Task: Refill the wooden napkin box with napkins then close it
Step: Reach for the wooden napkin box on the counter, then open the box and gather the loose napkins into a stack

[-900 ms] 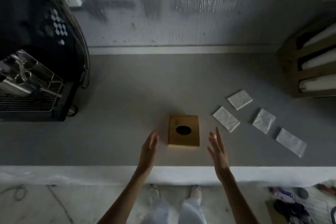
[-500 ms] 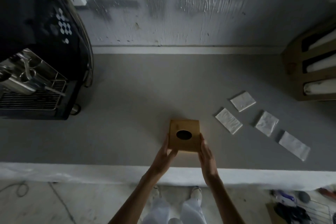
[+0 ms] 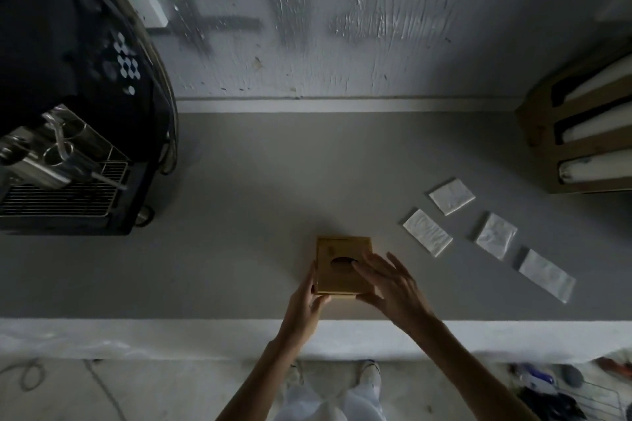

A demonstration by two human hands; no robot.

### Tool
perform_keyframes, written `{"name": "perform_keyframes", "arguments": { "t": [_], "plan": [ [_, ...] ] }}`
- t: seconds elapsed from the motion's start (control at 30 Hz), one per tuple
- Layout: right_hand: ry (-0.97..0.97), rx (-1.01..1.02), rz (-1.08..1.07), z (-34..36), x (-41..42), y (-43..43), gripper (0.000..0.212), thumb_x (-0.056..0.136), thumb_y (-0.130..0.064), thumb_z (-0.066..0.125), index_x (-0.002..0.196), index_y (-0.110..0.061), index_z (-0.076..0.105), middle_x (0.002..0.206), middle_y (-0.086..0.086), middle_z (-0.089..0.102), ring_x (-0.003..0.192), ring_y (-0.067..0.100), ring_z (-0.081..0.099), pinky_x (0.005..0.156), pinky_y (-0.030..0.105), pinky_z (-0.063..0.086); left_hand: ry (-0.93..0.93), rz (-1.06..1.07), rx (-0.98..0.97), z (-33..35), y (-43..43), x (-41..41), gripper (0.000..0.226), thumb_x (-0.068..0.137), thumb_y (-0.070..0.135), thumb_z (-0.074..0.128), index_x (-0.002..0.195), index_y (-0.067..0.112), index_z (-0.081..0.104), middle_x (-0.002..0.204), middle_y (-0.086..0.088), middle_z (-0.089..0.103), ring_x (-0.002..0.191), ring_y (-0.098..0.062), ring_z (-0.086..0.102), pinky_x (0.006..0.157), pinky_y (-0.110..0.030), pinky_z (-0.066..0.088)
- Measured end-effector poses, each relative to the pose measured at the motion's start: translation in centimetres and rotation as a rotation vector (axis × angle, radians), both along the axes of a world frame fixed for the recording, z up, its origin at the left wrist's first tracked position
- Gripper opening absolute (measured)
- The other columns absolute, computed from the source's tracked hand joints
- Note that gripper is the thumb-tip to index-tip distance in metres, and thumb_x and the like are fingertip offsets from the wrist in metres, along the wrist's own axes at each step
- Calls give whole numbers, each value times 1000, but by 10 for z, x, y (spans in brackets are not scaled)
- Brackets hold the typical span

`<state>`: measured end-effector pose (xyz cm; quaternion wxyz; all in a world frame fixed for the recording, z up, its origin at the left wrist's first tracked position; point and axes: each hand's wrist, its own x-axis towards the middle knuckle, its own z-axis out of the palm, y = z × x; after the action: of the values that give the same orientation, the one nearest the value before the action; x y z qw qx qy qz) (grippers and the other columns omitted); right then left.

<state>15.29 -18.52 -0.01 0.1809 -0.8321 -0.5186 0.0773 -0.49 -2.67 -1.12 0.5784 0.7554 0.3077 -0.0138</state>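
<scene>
The wooden napkin box [image 3: 337, 251], with a dark oval hole in its lid, sits near the front edge of the grey counter [image 3: 260, 188]. My left hand [image 3: 306, 301] grips the box's near left corner. My right hand [image 3: 390, 284] lies over the lid's right side, fingers spread and reaching to the oval hole, thumb against the near edge. Several white folded napkins lie on the counter to the right: one [image 3: 427, 232] nearest the box, one [image 3: 451, 195] behind it, one [image 3: 496, 235] farther right.
A black espresso machine [image 3: 75, 106] with a metal drip grille fills the left. A wooden rack [image 3: 581, 133] holding white rolls stands at the far right. A painted wall closes the back. Below the counter's white front edge [image 3: 171, 335] are my feet.
Both hands came in from apart and closed on the box. Since then my right hand has shifted from the box's right side onto the lid, fingers spread.
</scene>
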Motion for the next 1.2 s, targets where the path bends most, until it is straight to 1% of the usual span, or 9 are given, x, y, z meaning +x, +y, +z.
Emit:
{"name": "perform_keyframes", "arguments": {
  "t": [0.17,0.3,0.47,0.7,0.83,0.9,1.0,1.1,1.2],
  "plan": [
    [234,-57,-84,33,32,18,45,85,-44,64,129,-33,59,125,0,67,116,18,62,105,42,45,58,64,-43,0,0,1,73,90,17,64,151,17,24,141,4,48,102,23,54,91,-3,45],
    [368,14,-247,49,50,43,25,90,-33,63,114,-31,69,104,-4,76,96,14,70,76,23,48,80,92,-26,9,2,7,68,91,21,63,149,12,29,147,-7,47,132,-16,49,110,-35,44],
    [350,59,-339,48,58,57,17,87,-28,67,100,-19,71,89,-5,69,87,19,66,67,20,37,108,122,7,11,-1,9,65,92,22,61,149,13,30,152,-5,40,139,-16,40,114,-31,36],
    [438,90,-389,38,59,67,22,91,-27,62,104,-10,68,105,4,71,97,19,65,84,34,54,110,138,25,8,-4,8,65,93,21,60,149,12,29,153,-7,39,141,-18,37,116,-31,34],
    [558,168,-517,35,53,74,15,90,-25,63,90,-10,66,86,-2,68,84,19,66,61,8,41,98,158,10,8,-6,10,65,93,20,60,149,12,29,152,-7,40,140,-19,39,116,-37,36],
    [579,203,-552,39,47,76,17,91,-26,62,98,-10,65,92,2,69,89,22,66,64,13,44,88,165,1,8,-6,10,65,93,20,59,149,12,29,152,-7,39,140,-19,38,116,-36,35],
    [364,208,-740,46,22,76,37,96,-31,52,132,-20,51,130,0,63,116,19,59,91,34,51,78,171,-3,7,-7,10,64,93,19,59,149,12,30,151,-6,41,139,-18,40,115,-32,35],
    [72,267,-703,39,-26,69,34,91,-11,52,118,-31,52,114,-4,67,98,10,61,75,23,48,70,175,1,6,-7,10,63,92,16,60,148,12,32,146,-4,49,134,-16,48,112,-28,39],
    [229,-34,-429,23,-46,70,25,86,-9,61,101,-28,64,101,-4,72,86,14,70,66,21,51,67,177,17,4,-8,10,63,91,12,61,147,14,34,140,-2,54,128,-14,53,106,-21,42]
  ]
}}
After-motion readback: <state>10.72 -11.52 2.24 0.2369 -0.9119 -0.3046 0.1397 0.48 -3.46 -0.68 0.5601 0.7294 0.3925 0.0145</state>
